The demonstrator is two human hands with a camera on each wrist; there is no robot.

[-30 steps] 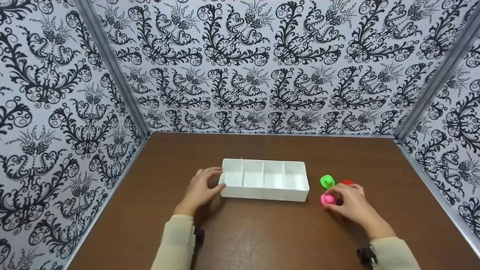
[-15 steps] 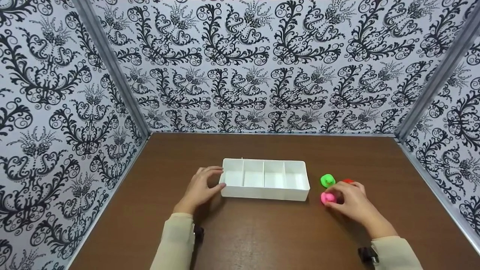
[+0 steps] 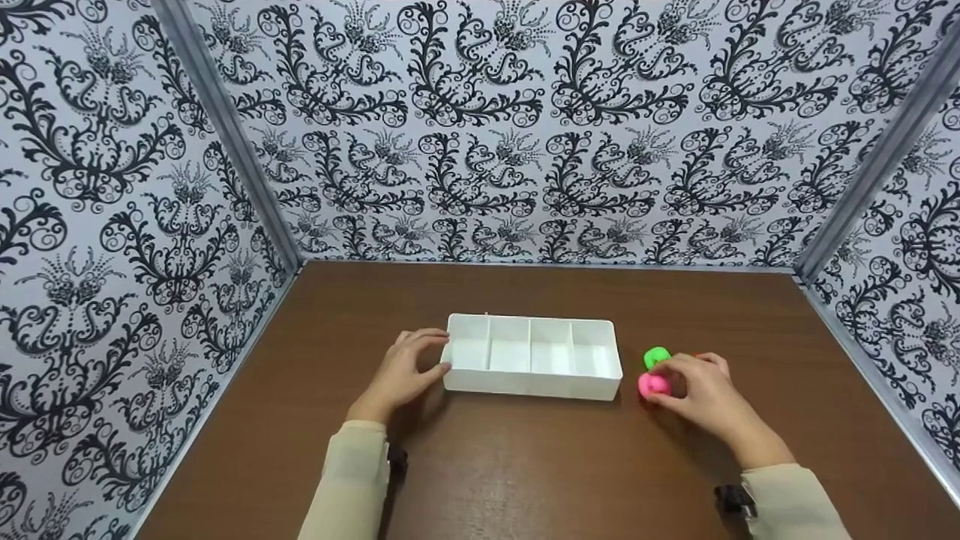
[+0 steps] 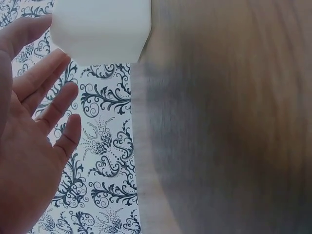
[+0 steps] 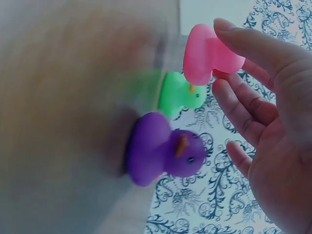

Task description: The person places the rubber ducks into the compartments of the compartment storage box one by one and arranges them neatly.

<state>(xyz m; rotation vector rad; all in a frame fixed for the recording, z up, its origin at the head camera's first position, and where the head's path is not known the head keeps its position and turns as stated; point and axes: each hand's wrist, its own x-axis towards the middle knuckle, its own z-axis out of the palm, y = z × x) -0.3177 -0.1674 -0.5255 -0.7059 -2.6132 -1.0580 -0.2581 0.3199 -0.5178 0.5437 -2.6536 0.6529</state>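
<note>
A white box (image 3: 532,384) with several compartments stands mid-table. At its left end my left hand (image 3: 401,379) touches the wall with thumb and fingertips, the fingers loosely extended; the left wrist view shows the hand (image 4: 36,126) against the box's end (image 4: 102,34). My right hand (image 3: 705,394) pinches a pink duck (image 3: 653,385) between thumb and fingers, right of the box. In the right wrist view the pink duck (image 5: 200,53) is in the hand (image 5: 273,117), beside a green duck (image 5: 173,95) and a purple duck (image 5: 151,148).
Just behind the pink duck sits the green duck (image 3: 656,356). Something red shows slightly behind my right hand. Patterned walls (image 3: 480,150) with grey corner strips enclose the brown table (image 3: 480,465) at the back and sides.
The pink duck has risen slightly off the table in my right hand and shifted a little away from me. My left hand has stayed at the box's left end.
</note>
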